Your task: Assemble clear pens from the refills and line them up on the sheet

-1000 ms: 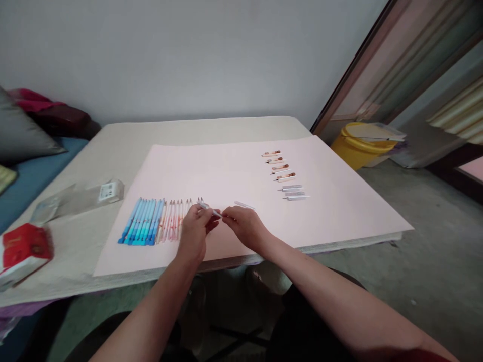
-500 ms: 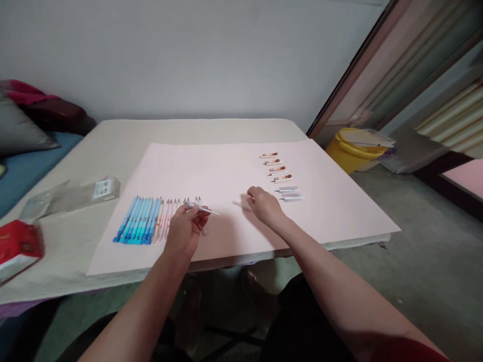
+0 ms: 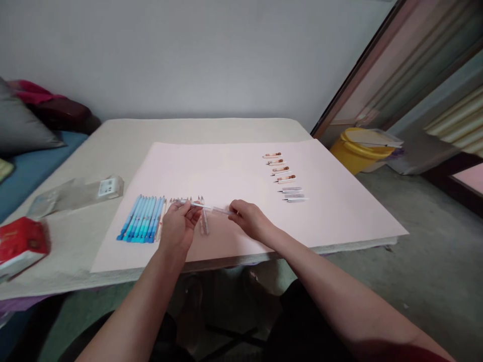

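Note:
My left hand (image 3: pixel 177 229) is closed on a thin clear pen body (image 3: pixel 196 205), held level just above the pink paper sheet (image 3: pixel 226 171). My right hand (image 3: pixel 251 221) pinches a clear cap (image 3: pixel 222 210) right at that pen's right end. Beside my left hand lies a row of blue pens (image 3: pixel 141 218), then several clear pink-tinted pens (image 3: pixel 204 221). Farther right, two short columns of small parts lie on the sheet: brown-tipped pieces (image 3: pixel 278 168) and grey pieces (image 3: pixel 292 194).
The sheet covers a beige table (image 3: pixel 113 146). At the table's left lie a clear plastic package (image 3: pixel 75 193) and a red packet (image 3: pixel 20 246). A yellow bucket (image 3: pixel 356 151) stands on the floor to the right. Cushions and a blue seat are at far left.
My right hand went out to the clear cap on the sheet, picked it up and brought it back to the end of the pen in my left hand.

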The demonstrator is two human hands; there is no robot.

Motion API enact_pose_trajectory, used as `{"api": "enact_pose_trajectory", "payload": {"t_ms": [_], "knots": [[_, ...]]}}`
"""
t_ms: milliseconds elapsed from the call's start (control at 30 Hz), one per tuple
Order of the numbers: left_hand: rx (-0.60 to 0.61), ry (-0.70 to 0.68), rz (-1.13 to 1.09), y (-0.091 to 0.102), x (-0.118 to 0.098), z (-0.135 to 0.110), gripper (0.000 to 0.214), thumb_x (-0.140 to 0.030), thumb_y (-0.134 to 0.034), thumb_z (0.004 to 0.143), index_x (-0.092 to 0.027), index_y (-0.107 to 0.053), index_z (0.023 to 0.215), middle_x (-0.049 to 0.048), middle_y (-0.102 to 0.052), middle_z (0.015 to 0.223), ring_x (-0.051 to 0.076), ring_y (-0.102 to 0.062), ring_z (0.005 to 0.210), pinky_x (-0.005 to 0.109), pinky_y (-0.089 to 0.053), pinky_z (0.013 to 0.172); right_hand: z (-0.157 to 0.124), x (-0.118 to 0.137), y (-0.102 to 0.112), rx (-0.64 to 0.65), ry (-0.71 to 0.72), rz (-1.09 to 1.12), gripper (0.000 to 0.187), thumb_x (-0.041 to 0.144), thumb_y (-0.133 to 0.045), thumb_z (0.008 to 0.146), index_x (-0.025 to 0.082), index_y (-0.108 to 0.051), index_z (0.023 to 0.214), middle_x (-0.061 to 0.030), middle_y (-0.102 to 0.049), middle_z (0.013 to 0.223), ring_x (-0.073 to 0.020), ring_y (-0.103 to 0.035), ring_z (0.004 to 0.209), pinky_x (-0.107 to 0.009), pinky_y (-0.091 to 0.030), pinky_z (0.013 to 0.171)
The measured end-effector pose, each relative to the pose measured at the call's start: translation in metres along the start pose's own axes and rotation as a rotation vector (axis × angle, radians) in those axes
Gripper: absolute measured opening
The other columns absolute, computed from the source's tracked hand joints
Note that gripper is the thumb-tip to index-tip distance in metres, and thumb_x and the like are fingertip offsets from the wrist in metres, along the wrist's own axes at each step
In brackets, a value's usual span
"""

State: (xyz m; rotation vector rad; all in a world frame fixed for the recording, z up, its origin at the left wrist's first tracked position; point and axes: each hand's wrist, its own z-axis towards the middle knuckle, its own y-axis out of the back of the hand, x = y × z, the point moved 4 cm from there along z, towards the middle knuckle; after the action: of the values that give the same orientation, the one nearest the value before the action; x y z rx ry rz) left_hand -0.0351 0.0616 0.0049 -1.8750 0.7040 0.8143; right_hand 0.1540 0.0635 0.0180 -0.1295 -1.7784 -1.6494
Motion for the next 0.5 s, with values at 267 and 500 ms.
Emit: {"api": "enact_pose_trajectory", "payload": {"t_ms": [267, 500], "knots": [[-0.006, -0.031, 0.026, 0.0002, 0.0022, -0.0020, 0.014, -0.011, -0.062, 0.073, -0.016, -0.050, 0.073, 0.0031, -0.064, 0.069, 0.012, -0.063, 0.062, 0.023, -0.049, 0.061, -0.0068, 0.0079, 0.0010, -0.035, -0.030, 0.061, 0.002, 0.017, -0.055, 0.082, 0.019, -0.054, 0.082, 0.0003, -0.055, 0.080, -0.0112, -0.047, 0.070, -0.022, -0.031, 0.063], [0.019, -0.052, 0.084, -0.0041, 0.0049, -0.0066, 0.014, -0.016, -0.064, 0.072, -0.016, -0.050, 0.075, 0.0038, -0.065, 0.073, 0.012, -0.062, 0.065, 0.024, -0.048, 0.063, -0.0070, 0.0086, 0.0030, -0.066, -0.034, 0.091, 0.006, 0.017, -0.057, 0.081, 0.018, -0.053, 0.077, 0.0010, -0.055, 0.076, -0.0109, -0.047, 0.068, -0.021, -0.032, 0.062]]}}
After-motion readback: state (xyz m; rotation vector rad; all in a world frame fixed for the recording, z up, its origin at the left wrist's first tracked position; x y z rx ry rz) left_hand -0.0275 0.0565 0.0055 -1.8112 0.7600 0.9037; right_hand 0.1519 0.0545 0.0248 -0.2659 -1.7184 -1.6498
